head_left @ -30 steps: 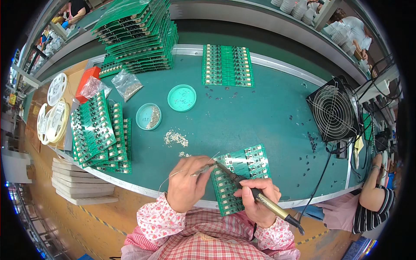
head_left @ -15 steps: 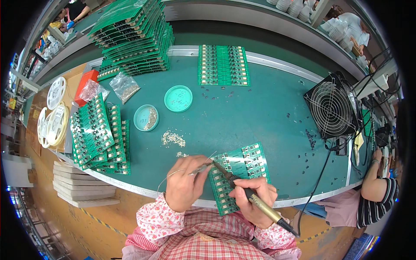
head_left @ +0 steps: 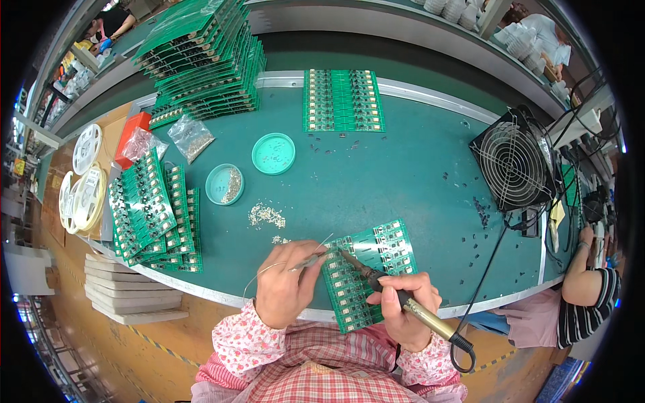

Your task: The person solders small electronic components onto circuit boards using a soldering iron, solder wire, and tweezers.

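Observation:
My right hand (head_left: 408,305) grips a soldering iron (head_left: 430,321) with a brass-coloured handle. Its dark tip points down at the upper left part of a green circuit board (head_left: 366,252), which lies at a slant by the table's front edge. Close to that tip, my left hand (head_left: 285,282) is closed on what look like metal tweezers (head_left: 308,262). A thin solder wire (head_left: 259,274) also runs through its fingers and loops toward the wrist. Whether the iron touches the board is too small to tell.
Tiny pale parts (head_left: 267,215) lie loose near two round teal dishes (head_left: 274,154). Boards are piled at left (head_left: 144,215) and stacked high behind (head_left: 201,60); another board (head_left: 342,101) lies at the back. A black fan (head_left: 514,161) stands right, near scattered dark chips (head_left: 481,211).
The soldering iron's tip has moved a little right, away from the tweezers' tips. My right hand has shifted slightly right with it, while my left hand has hardly moved.

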Tool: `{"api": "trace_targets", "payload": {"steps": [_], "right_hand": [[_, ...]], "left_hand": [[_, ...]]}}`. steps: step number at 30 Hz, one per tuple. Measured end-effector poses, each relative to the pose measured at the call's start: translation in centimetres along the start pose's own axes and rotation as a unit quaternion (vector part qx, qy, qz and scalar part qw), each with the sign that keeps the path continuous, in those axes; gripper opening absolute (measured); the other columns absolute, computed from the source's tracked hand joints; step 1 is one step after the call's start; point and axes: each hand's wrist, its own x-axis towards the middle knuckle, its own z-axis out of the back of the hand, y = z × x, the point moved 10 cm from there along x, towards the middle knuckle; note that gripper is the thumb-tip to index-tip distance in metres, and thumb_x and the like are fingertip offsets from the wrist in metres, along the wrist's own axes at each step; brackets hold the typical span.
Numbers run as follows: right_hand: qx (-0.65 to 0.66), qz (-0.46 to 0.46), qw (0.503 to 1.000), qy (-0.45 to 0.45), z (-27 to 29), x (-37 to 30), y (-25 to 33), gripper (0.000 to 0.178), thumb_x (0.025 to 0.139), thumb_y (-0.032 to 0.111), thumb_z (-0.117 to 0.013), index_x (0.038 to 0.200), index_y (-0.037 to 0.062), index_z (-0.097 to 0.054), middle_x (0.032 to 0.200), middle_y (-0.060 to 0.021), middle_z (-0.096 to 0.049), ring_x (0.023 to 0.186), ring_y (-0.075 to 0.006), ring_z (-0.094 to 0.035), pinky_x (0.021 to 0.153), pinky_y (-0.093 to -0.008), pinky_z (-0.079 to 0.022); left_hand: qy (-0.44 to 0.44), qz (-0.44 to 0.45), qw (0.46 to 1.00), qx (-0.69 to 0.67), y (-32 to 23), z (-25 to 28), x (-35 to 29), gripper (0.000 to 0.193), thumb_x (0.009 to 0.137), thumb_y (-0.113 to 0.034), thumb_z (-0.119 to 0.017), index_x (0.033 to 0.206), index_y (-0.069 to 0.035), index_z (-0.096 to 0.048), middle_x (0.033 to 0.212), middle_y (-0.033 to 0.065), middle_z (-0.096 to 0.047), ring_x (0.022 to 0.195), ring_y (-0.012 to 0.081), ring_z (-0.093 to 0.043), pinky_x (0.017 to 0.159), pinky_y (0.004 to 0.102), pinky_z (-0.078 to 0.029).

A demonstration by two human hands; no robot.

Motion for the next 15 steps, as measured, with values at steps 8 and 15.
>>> {"api": "trace_targets", "payload": {"steps": [8, 15], "right_hand": [[0.016, 0.011, 0.998, -0.053, 0.9, -0.8, -0.9, 0.014, 0.089, 0.007, -0.072, 0.102, 0.0027, -0.066, 0.071, -0.0052, -0.072, 0.061, -0.0171, -0.07, 0.056, -0.0269, -0.054], [-0.228, 0.096, 0.968, 0.05, -0.2, -1.6, 0.6, 0.052, 0.075, 0.02, -0.084, 0.123, 0.0112, -0.068, 0.102, -0.0131, -0.063, 0.103, -0.0325, -0.063, 0.091, -0.0447, -0.052]], "left_hand": [[-0.005, 0.005, 1.0, -0.004, -0.1, 0.2, -0.1, 0.023, 0.08, 0.002, -0.074, 0.102, -0.002, -0.068, 0.1, 0.0115, -0.07, 0.087, 0.0315, -0.067, 0.076, 0.0388, -0.054], [-0.005, 0.049, 0.999, -0.012, 0.8, 2.7, -1.2, 0.016, 0.085, 0.005, -0.07, 0.1, 0.002, -0.067, 0.097, 0.0144, -0.07, 0.086, 0.0273, -0.07, 0.074, 0.0338, -0.054]]}}
